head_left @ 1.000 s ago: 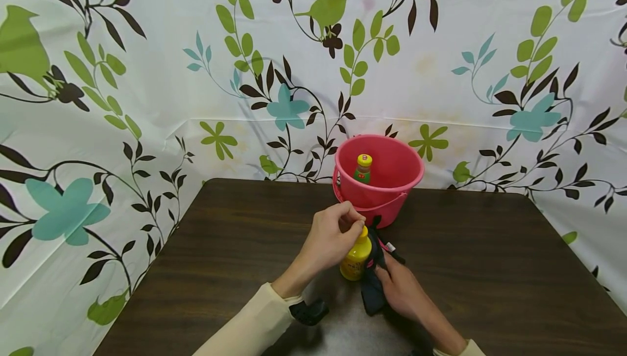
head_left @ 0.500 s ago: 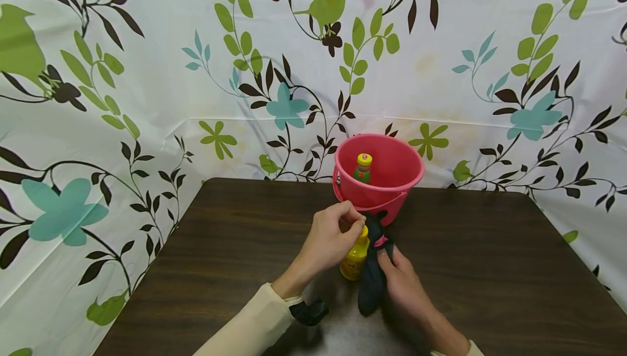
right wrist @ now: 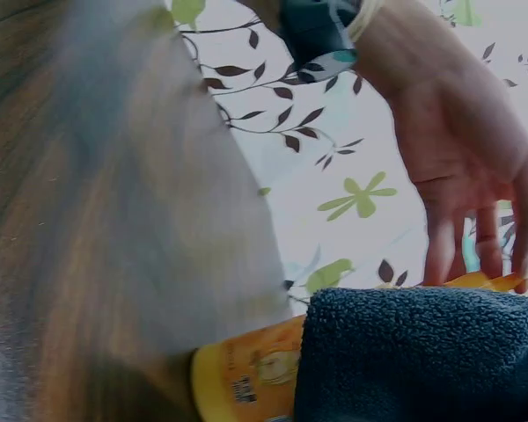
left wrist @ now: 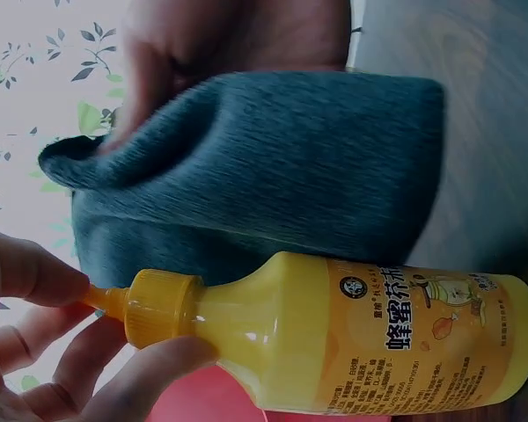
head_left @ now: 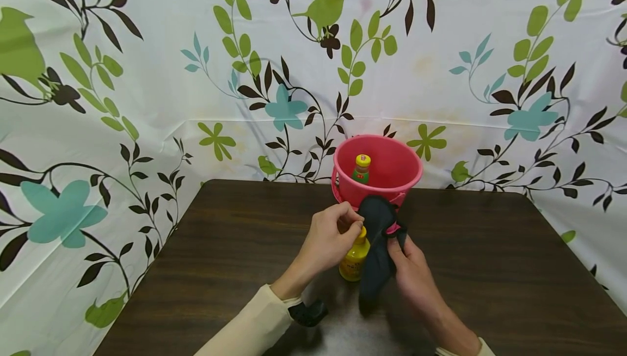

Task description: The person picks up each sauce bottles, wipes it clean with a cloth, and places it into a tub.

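A yellow squeeze bottle [head_left: 354,262] with a yellow nozzle cap stands upright on the table. My left hand [head_left: 329,236] pinches the tip of its nozzle; in the left wrist view the thumb lies against the neck of the bottle [left wrist: 387,343]. My right hand [head_left: 417,277] grips a dark blue-grey cloth [head_left: 376,252], thumb in front, near a pink patch on it. The folded cloth [left wrist: 290,167] runs along the bottle's right side. From the right wrist, the cloth [right wrist: 414,352] covers much of the bottle [right wrist: 246,374], leaving its base showing.
Behind the hands, a pink bucket [head_left: 399,163] stands near the table's back edge. Inside it is a green-labelled bottle [head_left: 361,172] with a yellow cap. A printed curtain [head_left: 303,122] hangs behind the dark wooden table [head_left: 235,247].
My right hand has shifted slightly right, raising and turning the cloth so its upper part now overlaps the bucket's front. The left hand and yellow bottle have stayed in place.
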{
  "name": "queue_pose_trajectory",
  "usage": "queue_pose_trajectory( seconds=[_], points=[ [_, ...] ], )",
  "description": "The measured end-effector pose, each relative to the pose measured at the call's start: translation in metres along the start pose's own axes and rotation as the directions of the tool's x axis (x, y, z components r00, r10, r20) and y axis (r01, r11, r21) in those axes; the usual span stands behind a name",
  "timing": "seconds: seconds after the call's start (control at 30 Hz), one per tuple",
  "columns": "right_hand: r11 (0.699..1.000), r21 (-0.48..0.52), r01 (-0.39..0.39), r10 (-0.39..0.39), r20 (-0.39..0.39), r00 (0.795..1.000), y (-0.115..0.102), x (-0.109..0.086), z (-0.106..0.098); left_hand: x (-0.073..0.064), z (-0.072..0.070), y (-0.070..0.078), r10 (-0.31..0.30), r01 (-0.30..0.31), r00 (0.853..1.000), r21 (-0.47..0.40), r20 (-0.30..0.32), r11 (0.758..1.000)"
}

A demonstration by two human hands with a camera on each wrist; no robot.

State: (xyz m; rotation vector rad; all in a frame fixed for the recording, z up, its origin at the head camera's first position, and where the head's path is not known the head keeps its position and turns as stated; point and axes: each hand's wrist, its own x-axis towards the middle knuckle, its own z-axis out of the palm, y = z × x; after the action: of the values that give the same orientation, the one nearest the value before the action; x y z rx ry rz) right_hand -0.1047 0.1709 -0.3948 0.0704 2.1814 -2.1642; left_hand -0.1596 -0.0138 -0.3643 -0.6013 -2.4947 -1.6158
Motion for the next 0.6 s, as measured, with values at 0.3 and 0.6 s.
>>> queue_pose_trajectory(
  seconds=[0.3,0.6],
  points=[
    [0.988,0.063,0.142,-0.141,-0.014,0.990,-0.021,-0.008,-0.003,0.000,-0.001,-0.001,0.012,-0.012,1.000,-0.003,0.004,1.000],
    [0.985,-0.081,0.153,-0.158,-0.069,0.985,-0.022,-0.010,-0.007,-0.001,-0.001,-0.001,0.008,-0.008,1.000,0.002,0.013,1.000]
  ],
)
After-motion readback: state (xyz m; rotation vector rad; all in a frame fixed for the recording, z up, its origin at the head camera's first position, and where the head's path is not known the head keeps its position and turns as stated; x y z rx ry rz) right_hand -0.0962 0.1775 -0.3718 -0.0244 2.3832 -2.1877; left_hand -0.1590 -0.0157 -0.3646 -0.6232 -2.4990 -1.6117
